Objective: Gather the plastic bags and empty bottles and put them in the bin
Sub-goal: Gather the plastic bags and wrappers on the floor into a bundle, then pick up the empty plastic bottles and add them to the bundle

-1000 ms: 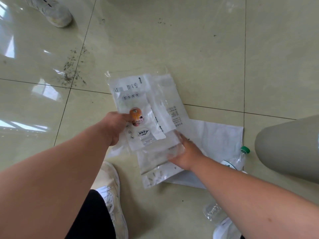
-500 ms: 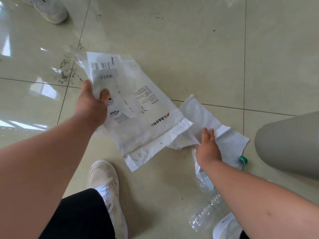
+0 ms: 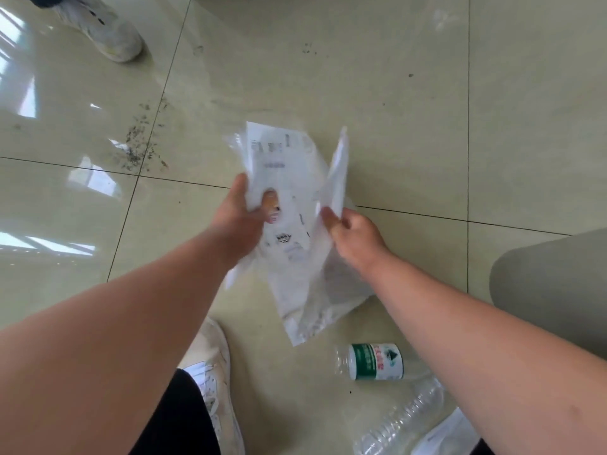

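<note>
A bundle of clear and white plastic bags (image 3: 295, 264) hangs above the floor between both hands. My left hand (image 3: 243, 221) grips its left side, over an orange printed spot. My right hand (image 3: 353, 236) pinches a white plastic bag (image 3: 338, 172) that stands up against the bundle's right side. An empty bottle with a green label (image 3: 374, 361) lies on the floor under my right forearm. A second clear ribbed bottle (image 3: 404, 418) lies just below it, partly hidden by the arm. The grey bin (image 3: 551, 290) shows at the right edge.
My white shoe (image 3: 210, 372) stands on the tile below the bags, and another shoe tip (image 3: 450, 435) shows at the bottom right. Another person's white shoe (image 3: 105, 31) is at the top left. Dark crumbs (image 3: 141, 146) are scattered along a tile joint.
My right hand has lifted the white bag off the floor and brought it against the bundle. My left hand has moved right with the bundle. The green-label bottle is now uncovered.
</note>
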